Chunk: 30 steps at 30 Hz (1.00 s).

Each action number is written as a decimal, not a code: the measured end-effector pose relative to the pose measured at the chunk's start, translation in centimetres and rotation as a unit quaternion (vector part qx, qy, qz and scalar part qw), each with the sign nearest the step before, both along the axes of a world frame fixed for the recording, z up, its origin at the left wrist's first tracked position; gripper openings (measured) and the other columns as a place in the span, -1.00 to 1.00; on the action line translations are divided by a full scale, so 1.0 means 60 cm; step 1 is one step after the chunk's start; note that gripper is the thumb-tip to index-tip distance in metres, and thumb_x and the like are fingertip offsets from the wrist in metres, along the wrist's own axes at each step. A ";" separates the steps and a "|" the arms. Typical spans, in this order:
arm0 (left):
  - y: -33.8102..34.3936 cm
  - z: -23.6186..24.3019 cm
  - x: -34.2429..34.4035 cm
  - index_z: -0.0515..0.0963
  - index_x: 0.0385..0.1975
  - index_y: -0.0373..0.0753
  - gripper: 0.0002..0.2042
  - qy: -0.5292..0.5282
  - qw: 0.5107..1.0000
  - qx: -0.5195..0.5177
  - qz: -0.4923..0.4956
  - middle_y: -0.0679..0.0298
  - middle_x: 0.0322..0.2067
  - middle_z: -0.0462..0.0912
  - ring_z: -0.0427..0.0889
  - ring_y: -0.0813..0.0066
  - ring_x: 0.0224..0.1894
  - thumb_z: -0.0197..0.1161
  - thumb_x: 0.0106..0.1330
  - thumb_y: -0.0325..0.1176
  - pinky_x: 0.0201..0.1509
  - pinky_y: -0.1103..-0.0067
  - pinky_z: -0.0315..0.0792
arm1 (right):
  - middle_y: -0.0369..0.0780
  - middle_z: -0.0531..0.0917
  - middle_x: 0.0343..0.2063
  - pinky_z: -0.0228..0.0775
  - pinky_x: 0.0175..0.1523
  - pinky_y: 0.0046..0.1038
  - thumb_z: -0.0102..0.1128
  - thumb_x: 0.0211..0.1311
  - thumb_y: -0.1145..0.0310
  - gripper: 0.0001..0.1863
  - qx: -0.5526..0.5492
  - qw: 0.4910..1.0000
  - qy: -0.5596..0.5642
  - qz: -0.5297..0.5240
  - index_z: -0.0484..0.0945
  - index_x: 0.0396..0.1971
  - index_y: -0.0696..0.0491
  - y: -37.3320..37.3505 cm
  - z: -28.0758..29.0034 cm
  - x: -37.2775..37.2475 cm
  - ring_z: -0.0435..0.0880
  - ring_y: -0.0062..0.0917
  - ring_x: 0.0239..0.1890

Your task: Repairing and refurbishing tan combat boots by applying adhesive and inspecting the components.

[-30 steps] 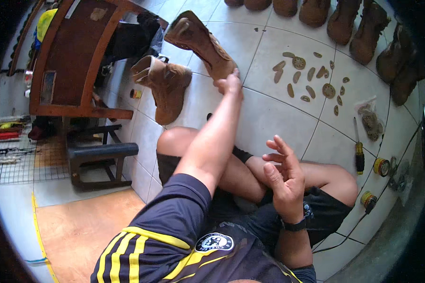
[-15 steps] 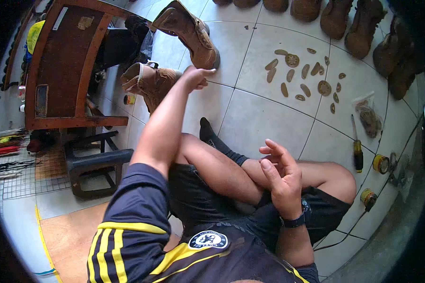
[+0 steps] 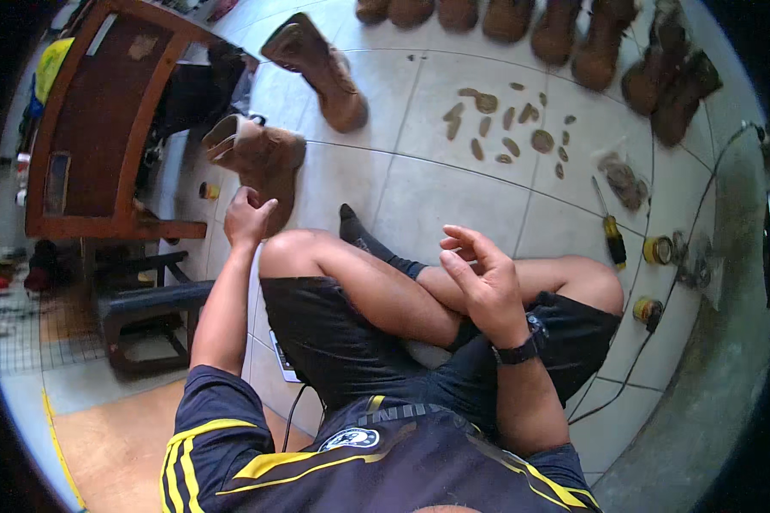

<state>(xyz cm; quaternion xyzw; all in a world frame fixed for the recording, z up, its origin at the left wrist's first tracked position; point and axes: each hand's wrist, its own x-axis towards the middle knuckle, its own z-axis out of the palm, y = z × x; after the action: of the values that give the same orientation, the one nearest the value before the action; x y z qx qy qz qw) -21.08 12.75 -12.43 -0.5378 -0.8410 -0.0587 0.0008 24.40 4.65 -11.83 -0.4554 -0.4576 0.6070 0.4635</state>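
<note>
You are sitting cross-legged on the tiled floor [image 3: 453,179], with a wooden table [image 3: 103,128] off to your left and a dark low stool [image 3: 145,308] beside it. A row of tan boots [image 3: 522,21] stands along the far edge of the tiles, and one more boot [image 3: 316,68] lies tipped over nearer the table.

The boot you are after [image 3: 261,158] lies on its side just past your left knee, its opening turned toward the table. Your left hand [image 3: 246,218] is at its near edge, fingers curled and partly apart, touching the leather but not yet clamped on it as far as I can tell. Close your fingers fully around the shaft or heel before you lift, so it does not swing.

Your right hand [image 3: 479,278] hovers over your lap, fingers loosely spread and holding nothing; keep it free to take the sole.

Smaller things lie to your right: cut leather pieces [image 3: 505,124], a screwdriver [image 3: 612,231] and two small yellow rolls [image 3: 657,250].
</note>
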 end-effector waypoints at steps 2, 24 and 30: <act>-0.032 -0.063 -0.114 0.43 0.24 -0.28 -0.04 -0.013 0.994 0.103 0.044 -0.03 0.13 0.59 0.59 0.01 0.18 0.69 -0.19 0.08 0.25 0.27 0.47 | -0.16 0.74 -0.15 0.55 -0.07 -0.49 0.30 0.36 0.38 -0.62 0.007 0.999 -0.035 -0.003 0.62 0.12 0.17 0.002 0.004 -0.007 0.70 -0.55 -0.15; -0.011 -0.025 -0.103 0.57 0.04 -0.42 -0.28 -0.325 0.944 0.016 0.060 0.03 -0.06 0.73 0.72 0.16 -0.01 0.65 -0.11 -0.12 0.13 0.36 0.56 | -0.12 0.77 -0.21 0.59 -0.08 -0.42 0.31 0.36 0.35 -0.65 0.020 0.979 -0.199 0.044 0.65 0.04 0.23 0.007 -0.037 -0.099 0.75 -0.48 -0.22; -0.049 0.090 -0.044 0.59 0.01 -0.49 -0.43 -0.545 0.835 0.045 0.062 0.12 -0.17 0.76 0.76 0.39 -0.22 0.56 0.04 -0.25 -0.03 0.51 0.61 | -0.13 0.77 -0.25 0.61 -0.11 -0.41 0.33 0.34 0.34 -0.64 0.063 0.975 -0.204 0.061 0.65 0.05 0.22 -0.012 0.001 -0.097 0.75 -0.47 -0.28</act>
<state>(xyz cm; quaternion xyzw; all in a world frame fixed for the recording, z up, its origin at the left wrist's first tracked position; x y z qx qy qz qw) -23.73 9.79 -7.03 -0.3646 -0.7334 -0.3800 -0.4298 18.55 3.95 -11.75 -0.5108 -0.6067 0.4980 0.3506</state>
